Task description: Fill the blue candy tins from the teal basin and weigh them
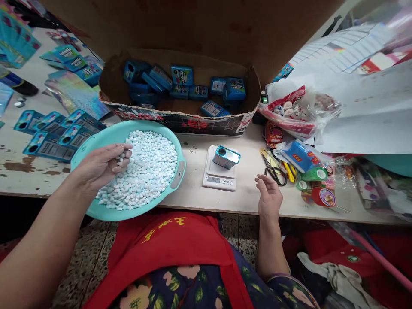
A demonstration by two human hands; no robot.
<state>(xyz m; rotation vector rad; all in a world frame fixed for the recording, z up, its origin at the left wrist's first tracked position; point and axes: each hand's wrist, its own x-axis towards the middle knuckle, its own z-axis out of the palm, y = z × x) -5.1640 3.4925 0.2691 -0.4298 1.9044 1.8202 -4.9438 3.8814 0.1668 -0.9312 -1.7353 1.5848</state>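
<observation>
My left hand point(104, 165) is closed loosely around a few small white candies point(121, 158), above a turquoise basin point(84, 148). Many pale white and bluish candies point(149, 171) fill much of that basin. To its right stands a small white digital scale point(219, 183) with a lit display, its digits hard to read. A blue tin point(226, 158) with a round hole in its top rests upright on the scale's plate. My right hand point(269, 194) lies at the table's front edge, right of the scale, fingers slightly curled and apart, holding nothing.
A cut-open cardboard box point(189, 122) behind the basin holds several blue packs. Several blue tins point(51, 143) with holes stand at the left. Black scissors point(273, 169), tape rolls point(321, 173) and an open red bag point(289, 109) lie at the right.
</observation>
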